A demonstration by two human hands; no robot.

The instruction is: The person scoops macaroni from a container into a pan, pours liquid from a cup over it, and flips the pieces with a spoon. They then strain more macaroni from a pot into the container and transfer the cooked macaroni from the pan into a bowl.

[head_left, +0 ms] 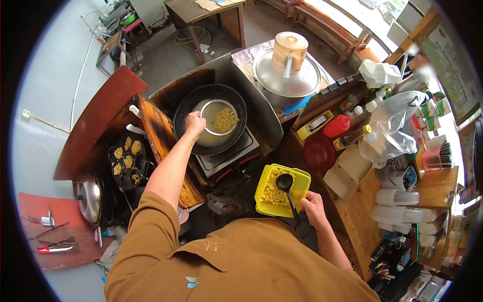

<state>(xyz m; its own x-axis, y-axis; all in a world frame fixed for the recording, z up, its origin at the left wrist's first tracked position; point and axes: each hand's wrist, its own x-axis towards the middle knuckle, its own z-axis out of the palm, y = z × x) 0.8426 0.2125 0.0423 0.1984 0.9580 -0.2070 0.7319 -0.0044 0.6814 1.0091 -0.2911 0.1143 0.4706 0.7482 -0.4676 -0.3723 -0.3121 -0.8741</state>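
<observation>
My left hand [195,124] is closed around the handle end of a round metal strainer [202,111]. The strainer sits in the cloudy liquid of a black wok [180,113], with pale yellow macaroni [226,121] gathered in it. With my right hand [314,207] I grip the right edge of a yellow plastic container [302,183]. Inside it lies more macaroni [274,187]. A black ladle [285,182] rests on that macaroni, its handle reaching over the near rim. The wok stands on a gas stove [229,160] behind metal shields.
A large lidded pot [266,88] stands beyond the wok at the right. Left of the wooden board [171,156], a dark pan [126,176] holds several fried pieces. A red bowl [319,153], red squeeze bottle [336,126] and stacked plastic tubs [396,198] line the right counter.
</observation>
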